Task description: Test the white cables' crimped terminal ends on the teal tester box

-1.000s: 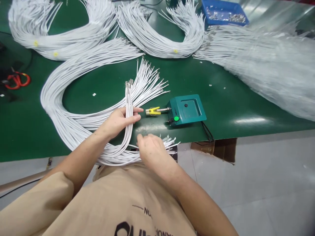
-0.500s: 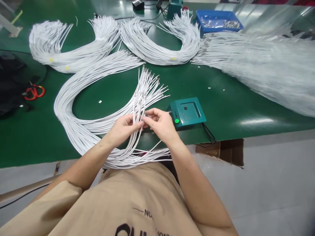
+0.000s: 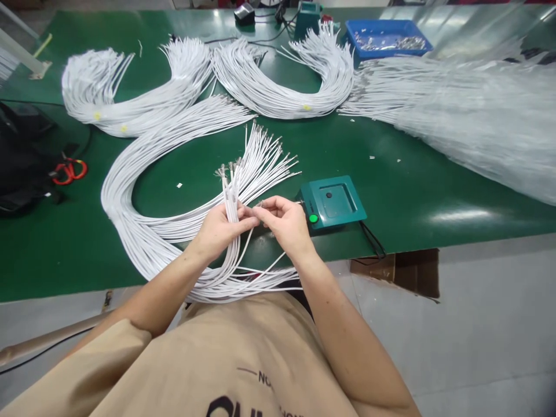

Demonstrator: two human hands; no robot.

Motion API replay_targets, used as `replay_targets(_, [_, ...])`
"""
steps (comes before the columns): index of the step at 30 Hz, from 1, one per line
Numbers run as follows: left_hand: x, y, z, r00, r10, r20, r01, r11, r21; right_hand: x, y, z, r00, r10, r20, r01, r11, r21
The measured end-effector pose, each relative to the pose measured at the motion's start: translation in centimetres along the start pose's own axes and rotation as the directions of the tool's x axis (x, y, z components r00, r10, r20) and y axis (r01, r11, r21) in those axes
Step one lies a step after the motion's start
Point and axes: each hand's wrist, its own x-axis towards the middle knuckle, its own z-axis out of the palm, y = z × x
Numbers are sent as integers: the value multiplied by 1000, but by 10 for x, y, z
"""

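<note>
My left hand (image 3: 219, 227) is closed round a small bundle of white wires (image 3: 229, 188) whose metal-tipped ends stand up above the fingers. My right hand (image 3: 283, 223) pinches the tip of a single white wire (image 3: 260, 204) just right of the bundle, thumb and forefinger together. Both hands hover over the near edge of the green table (image 3: 412, 174). Directly right of my right hand sits a small teal box (image 3: 334, 202) with a green button. A large curved loop of white wires (image 3: 130, 214) runs from my lap round to the left and back toward the hands.
More white wire bundles (image 3: 278, 87) lie across the far table, and a mass of wires in clear plastic (image 3: 469, 116) fills the right. A blue tray of metal parts (image 3: 384, 37) stands at the back. Red-handled scissors (image 3: 69, 171) lie at left.
My right hand came up from the wire ends at the table's edge to meet my left hand, now pinching one wire's tip. The view shifted slightly downward.
</note>
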Motion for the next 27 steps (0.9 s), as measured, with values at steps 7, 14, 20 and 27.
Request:
replay_targets(7, [1, 4, 3, 995, -2, 96, 9, 998, -67, 8, -6, -3, 990, 40, -137, 21, 909, 416])
replay_targets(14, [3, -3, 0, 999, 18, 29, -18, 1000, -18, 1, 1, -3, 995, 76, -64, -73, 996, 47])
replay_targets(20, [3, -3, 2, 998, 23, 62, -23, 1000, -5, 0, 5, 1, 995, 58, -75, -39, 972, 232])
replay_targets(27, [2, 0, 4, 997, -2, 83, 6, 999, -46, 0, 13, 7, 961, 230, 153, -271, 686, 675])
